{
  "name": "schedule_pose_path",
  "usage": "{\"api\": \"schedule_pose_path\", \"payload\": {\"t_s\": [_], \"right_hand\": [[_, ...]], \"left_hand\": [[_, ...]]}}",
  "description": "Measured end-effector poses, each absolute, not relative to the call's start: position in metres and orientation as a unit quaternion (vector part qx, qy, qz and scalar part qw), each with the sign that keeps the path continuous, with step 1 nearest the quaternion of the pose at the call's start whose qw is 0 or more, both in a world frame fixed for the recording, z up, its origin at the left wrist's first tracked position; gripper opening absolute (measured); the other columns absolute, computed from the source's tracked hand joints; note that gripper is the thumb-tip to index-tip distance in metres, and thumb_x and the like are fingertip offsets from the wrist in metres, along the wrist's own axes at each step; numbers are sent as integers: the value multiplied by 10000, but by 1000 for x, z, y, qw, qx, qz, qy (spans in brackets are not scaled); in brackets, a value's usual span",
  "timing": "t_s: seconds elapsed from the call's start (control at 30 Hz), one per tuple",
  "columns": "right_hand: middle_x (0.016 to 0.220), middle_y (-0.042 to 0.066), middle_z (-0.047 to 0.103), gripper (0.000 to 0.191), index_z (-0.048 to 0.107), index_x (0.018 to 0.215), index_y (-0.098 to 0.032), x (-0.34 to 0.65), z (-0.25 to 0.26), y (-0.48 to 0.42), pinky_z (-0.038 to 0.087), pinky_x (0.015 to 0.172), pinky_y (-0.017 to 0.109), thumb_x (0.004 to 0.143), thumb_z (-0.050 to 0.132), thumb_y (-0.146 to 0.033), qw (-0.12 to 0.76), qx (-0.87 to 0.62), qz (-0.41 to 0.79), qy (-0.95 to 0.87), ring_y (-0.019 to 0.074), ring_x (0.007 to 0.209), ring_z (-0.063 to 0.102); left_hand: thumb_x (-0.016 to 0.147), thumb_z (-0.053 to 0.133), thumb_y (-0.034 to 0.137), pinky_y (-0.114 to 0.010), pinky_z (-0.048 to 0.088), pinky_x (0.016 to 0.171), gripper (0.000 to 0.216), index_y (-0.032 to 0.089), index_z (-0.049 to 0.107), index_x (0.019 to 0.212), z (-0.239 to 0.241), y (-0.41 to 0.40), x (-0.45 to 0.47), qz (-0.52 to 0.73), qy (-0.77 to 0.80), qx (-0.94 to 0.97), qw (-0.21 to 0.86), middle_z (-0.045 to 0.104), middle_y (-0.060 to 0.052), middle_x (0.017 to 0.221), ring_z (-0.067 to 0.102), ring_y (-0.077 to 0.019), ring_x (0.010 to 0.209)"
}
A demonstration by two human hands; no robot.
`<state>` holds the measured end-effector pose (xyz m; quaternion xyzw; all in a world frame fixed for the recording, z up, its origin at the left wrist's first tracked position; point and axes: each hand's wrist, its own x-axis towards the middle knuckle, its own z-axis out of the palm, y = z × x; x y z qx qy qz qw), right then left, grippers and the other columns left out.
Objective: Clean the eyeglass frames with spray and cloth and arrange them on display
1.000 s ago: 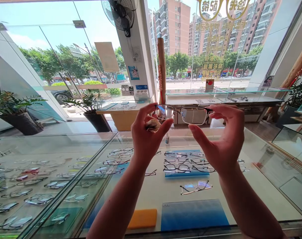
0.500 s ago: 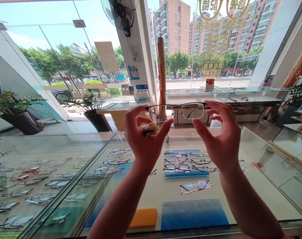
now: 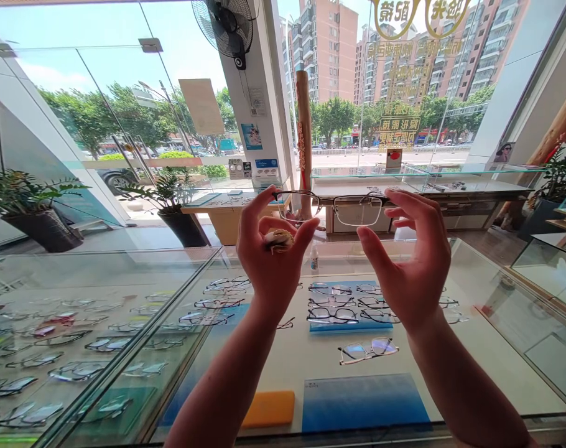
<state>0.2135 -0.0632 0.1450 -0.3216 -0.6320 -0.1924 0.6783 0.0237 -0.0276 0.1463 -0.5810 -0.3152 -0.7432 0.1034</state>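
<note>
A pair of eyeglasses [image 3: 327, 200] with a dark upper rim and thin lower rims is held up over the glass counter, lenses facing me. My left hand [image 3: 271, 270] grips its left end with the fingertips, the thumb below the left lens. A crumpled pale cloth-like wad [image 3: 279, 241] is tucked in that same hand; its exact kind is unclear. At the other end, the fingers of my right hand [image 3: 416, 267] hold the right corner of the frame, with the thumb apart beneath the right lens.
Under the counter glass [image 3: 264, 373] lie several eyeglasses [image 3: 332, 315], one pair [image 3: 369, 351] nearer me, a blue panel [image 3: 364, 401] and an orange case [image 3: 269, 408]. A small bottle [image 3: 315, 258] stands behind my hands. Another display case [image 3: 54, 348] is at left; potted plants [image 3: 183, 218] stand beyond.
The eyeglasses have tilted and shifted slightly left, so the folded-back temples show differently through the lenses. My left thumb has moved a little left and both hands keep their hold.
</note>
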Motion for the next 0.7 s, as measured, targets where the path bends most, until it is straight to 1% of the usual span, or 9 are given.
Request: {"api": "schedule_pose_path", "payload": {"t_s": [0.1,0.23,0.33,0.4,0.5,0.6,0.7], "right_hand": [[1361,84,686,481,617,1424,-344,212,144,-65,634,952,552,959,737,-367,678,-315,-197,-635,320,1166,704],[1344,75,698,498,629,1445,-352,211,144,-68,617,979,543,960,738,-313,678,-305,-204,-637,323,1199,689],[1314,70,709,492,642,1448,-349,210,145,-71,614,976,524,967,733,-297,682,-297,-201,-638,314,1191,689],[1311,73,708,479,648,1449,-347,209,146,-72,610,982,519,977,723,-313,680,-305,-193,-638,315,1199,687],[1319,83,706,437,670,1431,-326,209,145,-71,609,980,515,996,700,-338,681,-322,-165,-637,314,1189,696],[1322,88,719,388,696,1396,-304,210,144,-66,623,922,491,1013,676,-358,683,-332,-105,-641,292,1125,721],[1337,78,743,374,708,1380,-301,210,143,-62,629,857,454,1017,674,-384,685,-345,-33,-641,264,1071,739]], "left_hand": [[863,866,426,-329,570,662,544,305,648,1347,145,-23,22,-739,-318,-590,64,756,-48,1224,695,-148,739],[844,875,448,-297,520,576,529,299,690,1317,144,-18,19,-747,-317,-584,-8,765,-59,1224,687,-141,729],[844,876,468,-280,490,559,499,296,709,1282,144,-15,17,-748,-304,-589,-48,762,-58,1223,654,-112,679],[855,869,475,-281,485,571,470,293,716,1261,145,-14,17,-745,-300,-594,-56,761,-56,1202,646,-111,677],[840,888,475,-304,491,606,467,293,726,1239,146,-18,17,-755,-310,-577,-23,750,-50,1181,632,-122,683],[796,931,444,-351,511,662,527,318,717,1261,146,-24,18,-765,-326,-552,68,725,-44,1202,607,-139,678],[748,971,379,-391,530,705,597,339,709,1283,146,-30,18,-763,-315,-546,146,702,-44,1199,611,-165,702]]}}
